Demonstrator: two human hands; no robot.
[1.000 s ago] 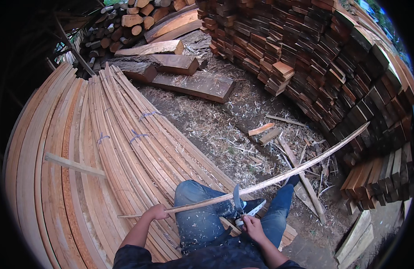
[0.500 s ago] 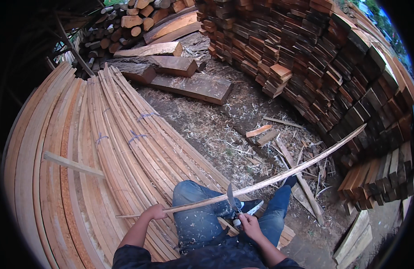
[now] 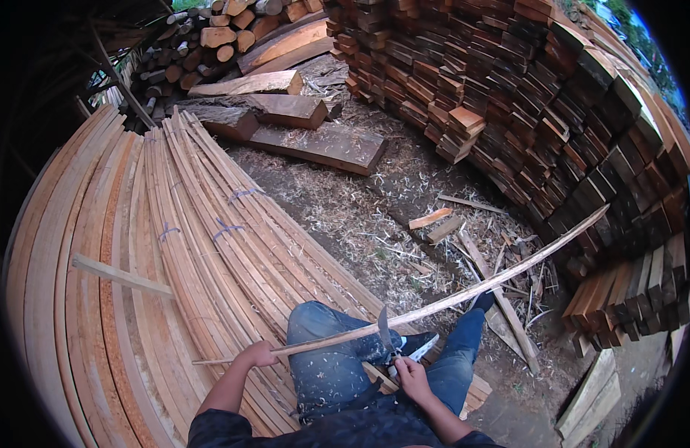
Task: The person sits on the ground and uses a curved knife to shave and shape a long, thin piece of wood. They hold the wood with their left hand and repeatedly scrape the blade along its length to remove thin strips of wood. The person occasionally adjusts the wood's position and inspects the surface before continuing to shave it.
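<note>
A long, thin wooden pole point(image 3: 464, 293) with a rough, pale surface slants across my thighs, from low at the left to high at the right. My left hand point(image 3: 260, 354) is wrapped round it near its tapered left end. In my right hand point(image 3: 413, 375) is the handle of a machete point(image 3: 385, 328), whose curved blade points up and crosses the pole above my knees. Whether the edge touches the wood cannot be made out. Wood shavings cling to my jeans point(image 3: 326, 366).
Long planks and strips point(image 3: 128, 313), some tied in bundles, lie along the left, a short batten point(image 3: 121, 274) across them. A tall stack of sawn timber point(image 3: 509, 112) curves round the right. Heavy beams point(image 3: 322, 145) and logs point(image 3: 225, 36) lie behind. Shavings point(image 3: 360, 224) and offcuts point(image 3: 431, 218) cover the ground.
Almost everything stays put. The machete and my right hand have shifted very slightly, and the pole's far right end sits a touch further left and higher.
</note>
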